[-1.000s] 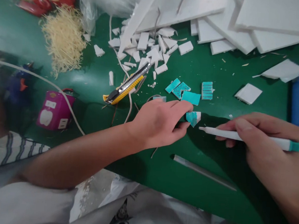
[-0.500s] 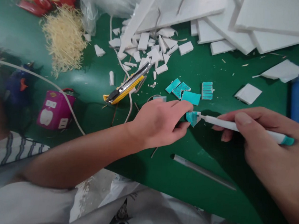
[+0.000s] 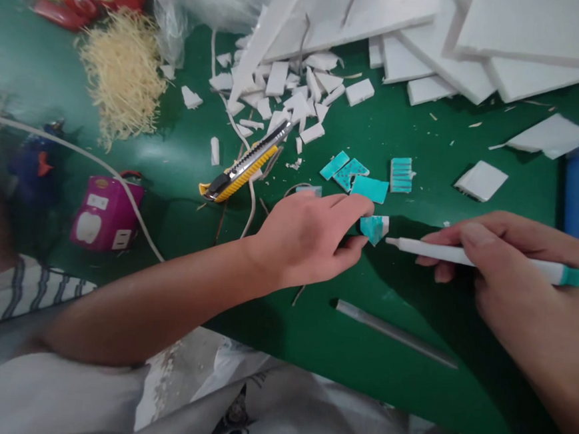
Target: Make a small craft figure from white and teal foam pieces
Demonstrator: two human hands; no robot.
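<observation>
My left hand [image 3: 313, 235] pinches a small foam piece [image 3: 373, 229], coloured turquoise on most of its face with a white corner at the right. In my right hand [image 3: 506, 267] is a white marker pen [image 3: 437, 250] with a turquoise end, its tip pointing left. A small gap parts the tip from the foam piece. Beyond my left fingers lie several turquoise pieces: a plain one [image 3: 370, 189], a dotted one [image 3: 350, 174] and a striped one [image 3: 402, 175]. A thin grey rod [image 3: 395, 332] rests on the table nearer my body.
A yellow utility knife [image 3: 246, 167] lies left of centre, by a pile of white foam scraps [image 3: 299, 97]. Foam sheets [image 3: 539, 29] are stacked at the back right. A purple box [image 3: 107, 212], a white cord [image 3: 135, 201] and a heap of thin sticks [image 3: 123, 77] occupy the left.
The marker has drawn back to the right and slightly down, so its tip has come off the foam piece. My left hand stays in place.
</observation>
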